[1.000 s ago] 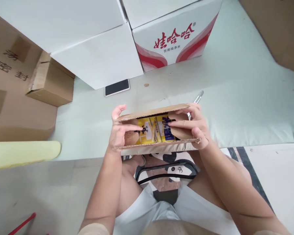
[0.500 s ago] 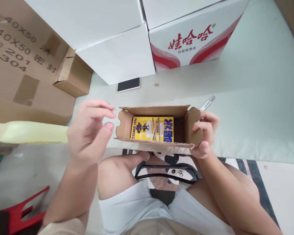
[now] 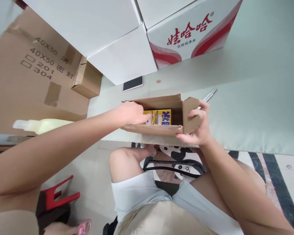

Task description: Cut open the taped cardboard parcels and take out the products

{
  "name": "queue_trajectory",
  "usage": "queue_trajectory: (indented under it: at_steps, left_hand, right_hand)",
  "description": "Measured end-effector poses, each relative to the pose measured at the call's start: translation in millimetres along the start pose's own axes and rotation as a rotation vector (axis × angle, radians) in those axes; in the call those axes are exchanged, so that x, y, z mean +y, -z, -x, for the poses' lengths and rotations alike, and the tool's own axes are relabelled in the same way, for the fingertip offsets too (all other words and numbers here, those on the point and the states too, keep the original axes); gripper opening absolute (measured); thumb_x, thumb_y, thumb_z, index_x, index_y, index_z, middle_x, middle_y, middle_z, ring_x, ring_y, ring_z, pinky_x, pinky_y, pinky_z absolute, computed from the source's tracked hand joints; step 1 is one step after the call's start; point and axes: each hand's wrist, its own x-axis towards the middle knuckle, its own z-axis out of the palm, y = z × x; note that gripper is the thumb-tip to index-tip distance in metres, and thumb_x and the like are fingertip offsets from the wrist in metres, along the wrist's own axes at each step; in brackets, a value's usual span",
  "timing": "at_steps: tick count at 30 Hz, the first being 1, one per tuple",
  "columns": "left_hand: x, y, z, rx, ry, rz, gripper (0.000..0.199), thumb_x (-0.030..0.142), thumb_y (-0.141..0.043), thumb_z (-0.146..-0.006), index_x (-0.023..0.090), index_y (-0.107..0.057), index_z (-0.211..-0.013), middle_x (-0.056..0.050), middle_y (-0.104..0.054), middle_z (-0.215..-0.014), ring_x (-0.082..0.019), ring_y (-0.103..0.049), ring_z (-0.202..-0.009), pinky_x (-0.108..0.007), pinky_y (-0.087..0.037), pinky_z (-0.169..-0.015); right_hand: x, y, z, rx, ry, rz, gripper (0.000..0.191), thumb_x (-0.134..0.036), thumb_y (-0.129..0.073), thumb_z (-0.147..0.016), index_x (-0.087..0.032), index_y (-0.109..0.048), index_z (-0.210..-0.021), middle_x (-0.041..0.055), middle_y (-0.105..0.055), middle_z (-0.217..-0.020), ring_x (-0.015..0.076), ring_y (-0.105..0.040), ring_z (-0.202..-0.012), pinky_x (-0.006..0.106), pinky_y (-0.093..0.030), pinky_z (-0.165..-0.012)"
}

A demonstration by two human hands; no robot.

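A long, open cardboard box [image 3: 159, 131] is tilted at the table's near edge, its open top towards me. Inside it lies a yellow printed pack [image 3: 164, 117] with blue lettering, its left part covered by my hand. My left hand [image 3: 132, 112] reaches over the box's left end, fingers curled down into it and thumb over the yellow pack. What those fingers hold is hidden. At the right end, my right hand [image 3: 202, 125] is closed on the box, fingers around the raised end flap and thumb along the near corner.
Beyond the box are a phone [image 3: 133, 84], a small brown piece [image 3: 158, 81] and a silver pen-like tool [image 3: 211, 94]. White cartons [image 3: 122, 58] stand behind, a big brown carton [image 3: 39, 88] at left. A pale yellow bottle [image 3: 44, 125] is behind my left arm; a red stool [image 3: 61, 195] stands lower left.
My left hand has come from the left of the box to over its left end, fingers inside. The right hand keeps its hold on the flap. The view has shifted slightly.
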Motion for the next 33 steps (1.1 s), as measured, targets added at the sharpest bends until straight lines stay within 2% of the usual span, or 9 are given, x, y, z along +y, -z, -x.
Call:
queue_trajectory:
  at_steps: [4, 6, 8, 13, 16, 19, 22, 27, 33]
  left_hand:
    - [2, -8.5, -6, -0.015, 0.021, 0.135, 0.089, 0.079, -0.031, -0.090, 0.014, -0.072, -0.136, -0.024, -0.068, -0.145, -0.048, -0.063, -0.132, -0.054, -0.048, -0.109]
    - [2, -10.8, -8, -0.027, 0.027, 0.262, 0.092, 0.081, -0.032, -0.090, 0.017, -0.063, -0.147, -0.022, -0.062, -0.154, -0.045, -0.060, -0.138, -0.052, -0.048, -0.110]
    - [3, -12.1, -9, -0.032, 0.028, 0.393, 0.089, 0.081, -0.035, -0.090, 0.020, -0.061, -0.149, -0.018, -0.062, -0.155, -0.041, -0.062, -0.137, -0.047, -0.050, -0.109]
    - [1, -13.6, -5, -0.079, 0.040, 0.737, 0.057, 0.067, -0.052, -0.089, 0.030, -0.073, -0.128, -0.006, -0.070, -0.147, -0.032, -0.067, -0.131, -0.039, -0.057, -0.097]
    - [-5, -16.3, 0, -0.046, 0.093, 0.933, 0.049, 0.055, -0.063, -0.085, 0.029, -0.071, -0.125, -0.006, -0.069, -0.148, -0.028, -0.064, -0.136, -0.035, -0.058, -0.099]
    - [-9, -19.5, 5, -0.018, 0.150, 1.118, 0.043, 0.046, -0.071, -0.080, 0.024, -0.070, -0.118, -0.010, -0.070, -0.145, -0.025, -0.067, -0.131, -0.033, -0.057, -0.102]
    - [-10, -21.6, 7, -0.029, 0.147, 1.259, 0.030, 0.043, -0.073, -0.078, 0.022, -0.070, -0.099, -0.012, -0.077, -0.127, -0.023, -0.073, -0.115, -0.032, -0.059, -0.097]
    - [-5, -17.7, 13, 0.035, 0.107, 1.315, 0.025, 0.044, -0.074, -0.075, 0.023, -0.066, -0.085, -0.006, -0.075, -0.100, -0.021, -0.070, -0.096, -0.034, -0.057, -0.094]
    - [-8, -1.9, 41, 0.200, -0.072, 1.228, 0.019, 0.042, -0.063, -0.080, 0.023, -0.061, -0.080, -0.002, -0.071, -0.095, -0.021, -0.067, -0.095, -0.035, -0.052, -0.083]
  right_hand:
    - [0, -3, 1, 0.010, -0.007, -0.038, 0.067, -0.073, -0.077, -0.075, -0.038, -0.045, -0.123, 0.0097, -0.042, -0.130, 0.0367, -0.056, -0.125, 0.065, -0.056, -0.097]
    - [-2, -7, 2, 0.003, -0.011, -0.021, 0.068, -0.074, -0.074, -0.076, -0.038, -0.043, -0.124, 0.0093, -0.042, -0.130, 0.0356, -0.055, -0.127, 0.064, -0.056, -0.098]
    - [-4, -11, 3, 0.012, 0.005, -0.005, 0.069, -0.075, -0.071, -0.078, -0.038, -0.040, -0.127, 0.0094, -0.041, -0.130, 0.0347, -0.053, -0.128, 0.065, -0.056, -0.099]
    - [-3, -17, 7, 0.031, 0.021, -0.030, 0.080, -0.070, -0.076, -0.077, -0.038, -0.039, -0.140, 0.0096, -0.039, -0.134, 0.0342, -0.051, -0.131, 0.067, -0.052, -0.107]
    - [1, -17, 12, -0.032, -0.022, -0.047, 0.092, -0.066, -0.081, -0.074, -0.040, -0.035, -0.149, 0.0109, -0.036, -0.143, 0.0376, -0.047, -0.140, 0.067, -0.047, -0.116]
    - [5, -20, 16, -0.084, -0.074, -0.107, 0.114, -0.067, -0.084, -0.071, -0.040, -0.021, -0.161, 0.0136, -0.028, -0.159, 0.0424, -0.034, -0.154, 0.068, -0.040, -0.122]
    - [8, -24, 19, -0.165, -0.119, -0.133, 0.122, -0.072, -0.078, -0.076, -0.036, -0.004, -0.166, 0.0166, -0.024, -0.168, 0.0432, -0.029, -0.158, 0.069, -0.036, -0.125]
    - [11, -26, 22, -0.187, -0.147, -0.119, 0.122, -0.076, -0.074, -0.078, -0.032, -0.005, -0.168, 0.0184, -0.032, -0.168, 0.0411, -0.034, -0.157, 0.068, -0.035, -0.126]
    - [10, -26, 19, -0.165, -0.115, -0.099, 0.122, -0.072, -0.076, -0.080, -0.033, -0.003, -0.169, 0.0176, -0.031, -0.168, 0.0417, -0.034, -0.157, 0.069, -0.036, -0.125]
